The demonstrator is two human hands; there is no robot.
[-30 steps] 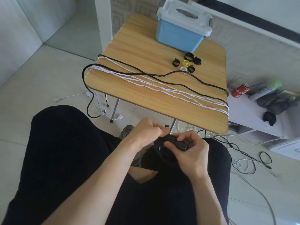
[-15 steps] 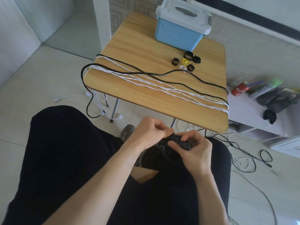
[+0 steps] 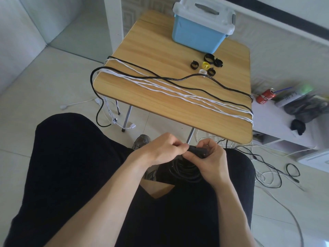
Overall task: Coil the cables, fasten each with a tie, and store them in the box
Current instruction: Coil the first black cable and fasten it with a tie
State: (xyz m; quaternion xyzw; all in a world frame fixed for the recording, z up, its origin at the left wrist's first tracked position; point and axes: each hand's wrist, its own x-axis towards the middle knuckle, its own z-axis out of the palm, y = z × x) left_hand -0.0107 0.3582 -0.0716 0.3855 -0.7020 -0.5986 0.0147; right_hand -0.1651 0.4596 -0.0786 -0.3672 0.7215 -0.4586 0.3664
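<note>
I see a square light-wood folding table (image 3: 160, 104). At its twelve o'clock edge sits a pale-blue plastic box with a grey lid (image 3: 200, 32). Toward two o'clock lie small looped cable ties (image 3: 206, 64), black, yellow and white. Long white cables (image 3: 178, 92) and a black cable (image 3: 169, 78) stretch from nine to four o'clock.

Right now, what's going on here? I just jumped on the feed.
A seated person holds a coiled black cable over the lap. The left hand and right hand both pinch a black tie at the top of the coil. More black and white cables lie stretched across the wooden table, beside spare ties. The blue box stands closed at the far edge.
</note>
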